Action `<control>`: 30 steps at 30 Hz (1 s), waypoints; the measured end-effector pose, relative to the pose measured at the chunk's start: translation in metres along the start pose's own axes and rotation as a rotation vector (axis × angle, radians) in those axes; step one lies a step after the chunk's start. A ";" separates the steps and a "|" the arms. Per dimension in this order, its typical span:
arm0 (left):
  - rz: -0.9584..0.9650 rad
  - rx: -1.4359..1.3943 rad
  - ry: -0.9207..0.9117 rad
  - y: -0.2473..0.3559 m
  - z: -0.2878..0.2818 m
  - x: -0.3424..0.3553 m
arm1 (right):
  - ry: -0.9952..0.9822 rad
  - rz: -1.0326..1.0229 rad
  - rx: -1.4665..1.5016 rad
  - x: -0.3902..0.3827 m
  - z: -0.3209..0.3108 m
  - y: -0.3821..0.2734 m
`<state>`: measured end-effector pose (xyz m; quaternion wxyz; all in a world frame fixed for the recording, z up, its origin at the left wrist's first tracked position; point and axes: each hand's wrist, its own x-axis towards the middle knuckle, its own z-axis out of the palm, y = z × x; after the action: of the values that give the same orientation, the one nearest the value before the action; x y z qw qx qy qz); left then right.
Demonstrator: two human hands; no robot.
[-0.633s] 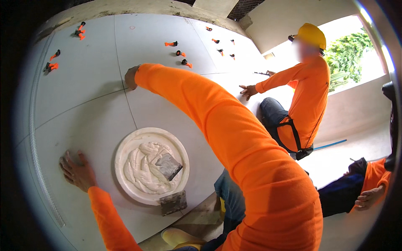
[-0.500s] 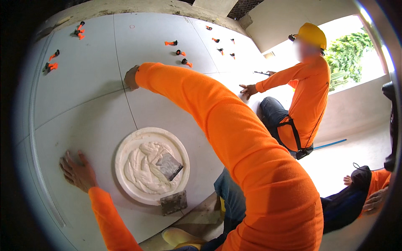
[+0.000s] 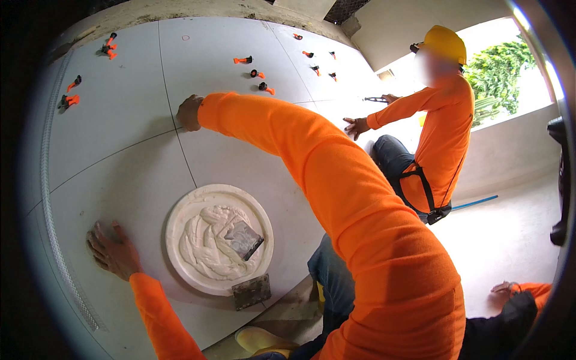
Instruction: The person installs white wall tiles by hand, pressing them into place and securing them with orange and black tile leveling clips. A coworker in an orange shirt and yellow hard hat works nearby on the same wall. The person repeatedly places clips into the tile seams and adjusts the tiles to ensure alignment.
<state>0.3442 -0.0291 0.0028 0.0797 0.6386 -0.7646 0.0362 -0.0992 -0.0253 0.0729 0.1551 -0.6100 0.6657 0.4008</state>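
Note:
My left hand (image 3: 114,251) lies flat on the pale grey tile floor (image 3: 114,180) at the left, fingers spread and nothing in it. Further off, my right hand (image 3: 190,113) is closed, pressed down near the spot where the dark tile joints cross. Whatever its fingers hold, if anything, is hidden behind the hand. Between my arms rests a round white tub (image 3: 173,249) of creamy white paste (image 3: 201,240). A flat grey spreader blade (image 3: 243,239) sits in the paste. Another dirty rectangular blade (image 3: 251,291) leans at the tub's near rim.
Orange and black tile levelling clips (image 3: 257,74) stand in several groups along the far joints. A white braided strip (image 3: 51,228) runs down the left side. A co-worker in a yellow helmet (image 3: 447,45) kneels at the right with a tool. Another person's hand (image 3: 501,288) shows lower right.
My right hand has shifted very slightly, staying by the joint crossing. The co-worker's tool has turned a little. The person at the lower right has moved lower in view. My left hand stays put.

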 end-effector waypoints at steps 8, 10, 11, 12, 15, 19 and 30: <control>-0.007 0.027 0.012 0.001 0.000 0.000 | 0.043 0.174 0.032 0.030 0.016 -0.004; -0.001 0.026 0.044 0.000 0.003 0.000 | 0.061 0.158 0.096 0.031 0.016 -0.001; -0.005 0.013 0.015 -0.001 0.004 -0.001 | 0.075 0.100 0.156 0.028 0.015 0.002; 0.004 -0.006 0.031 -0.002 0.006 -0.001 | 0.091 0.043 0.214 0.024 0.013 0.003; 0.010 0.021 0.025 -0.004 0.010 0.000 | 0.091 -0.001 0.216 0.005 0.000 0.002; 0.004 0.090 0.001 -0.004 0.012 0.000 | 0.116 0.042 0.300 -0.018 -0.010 0.002; 0.006 -0.046 0.015 -0.003 0.010 -0.001 | 0.114 -0.072 0.277 -0.020 -0.013 0.005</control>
<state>0.3466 -0.0306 -0.0077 0.0998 0.6340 -0.7665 0.0236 -0.0957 -0.0212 0.0963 0.2139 -0.6281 0.7001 0.2639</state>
